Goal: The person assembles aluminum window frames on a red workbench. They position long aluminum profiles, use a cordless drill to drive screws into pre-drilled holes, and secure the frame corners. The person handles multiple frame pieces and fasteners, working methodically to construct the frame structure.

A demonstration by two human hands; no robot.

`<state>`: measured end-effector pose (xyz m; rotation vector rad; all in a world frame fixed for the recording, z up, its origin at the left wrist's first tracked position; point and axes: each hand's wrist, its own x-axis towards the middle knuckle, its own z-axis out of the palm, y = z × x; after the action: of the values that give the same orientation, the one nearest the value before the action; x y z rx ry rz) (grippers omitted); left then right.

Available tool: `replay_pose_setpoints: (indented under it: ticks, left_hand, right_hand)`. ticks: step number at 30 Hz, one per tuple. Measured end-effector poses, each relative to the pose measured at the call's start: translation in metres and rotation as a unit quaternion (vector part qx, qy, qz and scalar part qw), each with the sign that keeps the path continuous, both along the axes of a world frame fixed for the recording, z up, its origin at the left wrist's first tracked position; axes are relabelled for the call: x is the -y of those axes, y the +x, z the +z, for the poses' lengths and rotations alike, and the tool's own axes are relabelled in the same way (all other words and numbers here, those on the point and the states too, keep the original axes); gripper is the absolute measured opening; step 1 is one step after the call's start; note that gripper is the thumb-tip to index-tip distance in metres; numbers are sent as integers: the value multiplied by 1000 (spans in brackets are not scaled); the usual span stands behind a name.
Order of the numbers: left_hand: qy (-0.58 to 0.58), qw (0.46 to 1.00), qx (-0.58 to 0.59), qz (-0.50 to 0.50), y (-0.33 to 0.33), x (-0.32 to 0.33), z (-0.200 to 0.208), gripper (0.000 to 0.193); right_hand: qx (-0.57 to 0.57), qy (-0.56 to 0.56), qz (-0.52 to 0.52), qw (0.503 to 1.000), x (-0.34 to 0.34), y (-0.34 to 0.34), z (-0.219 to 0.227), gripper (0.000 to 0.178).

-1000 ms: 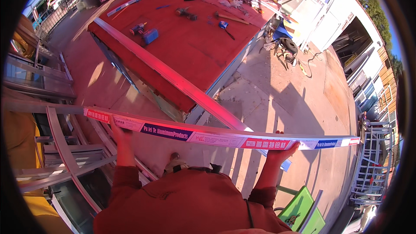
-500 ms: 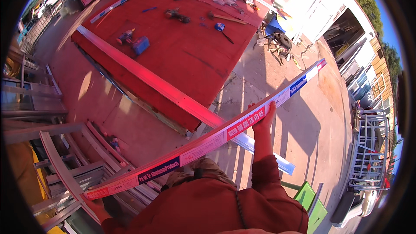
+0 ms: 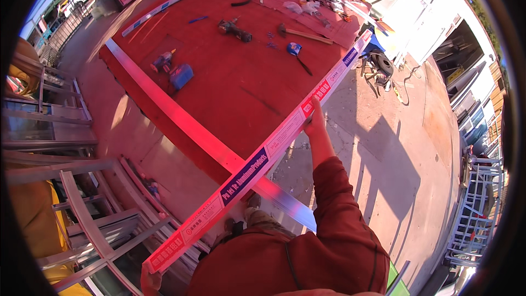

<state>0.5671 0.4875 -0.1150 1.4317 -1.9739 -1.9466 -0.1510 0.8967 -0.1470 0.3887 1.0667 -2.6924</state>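
A long aluminium profile (image 3: 286,136), wrapped in red, white and blue printed film, slants across the view from lower left to upper right. My left hand (image 3: 150,280) grips its near end. Farther up its length, my right hand (image 3: 315,118) has its fingers wrapped round it from the right edge. The far part passes above the right edge of a red-covered table (image 3: 246,77). Beneath it, crossing it, another aluminium profile (image 3: 170,108) lies along the table's left side and sticks out past the near corner. I cannot tell whether the two touch.
On the table lie a cordless drill (image 3: 235,29), a smaller red-and-blue drill (image 3: 163,61), a blue box-like tool (image 3: 181,75), a hammer (image 3: 304,34) and a blue tape measure (image 3: 295,49). Metal frames (image 3: 87,214) stand at the left. A ladder-like rack (image 3: 475,208) is at the right.
The held profile has swung anticlockwise, its far end moving left and away towards the table's right edge. My left hand has shifted right and nearer; my right hand has moved left and farther out.
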Motion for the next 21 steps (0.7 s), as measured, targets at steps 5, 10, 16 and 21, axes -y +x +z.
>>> replay_pose_setpoints:
  ticks: [5,10,16,21]
  left_hand:
    - [276,948,-155,3,-145,-65,-1,80]
    - [287,948,-128,-55,-222,-93,-27,75]
    - [210,944,-7,-254,-319,-114,-37,77]
    - [250,907,-11,-339,-395,-137,-29,78]
  right_hand:
    - [39,98,-43,993,-1,-47,-23,49]
    - [63,169,-77,981,-14,-92,-23,52]
    - [60,188,-63,978,-16,-86,-22,42]
    - [66,130,14,989,10,4,-17,31]
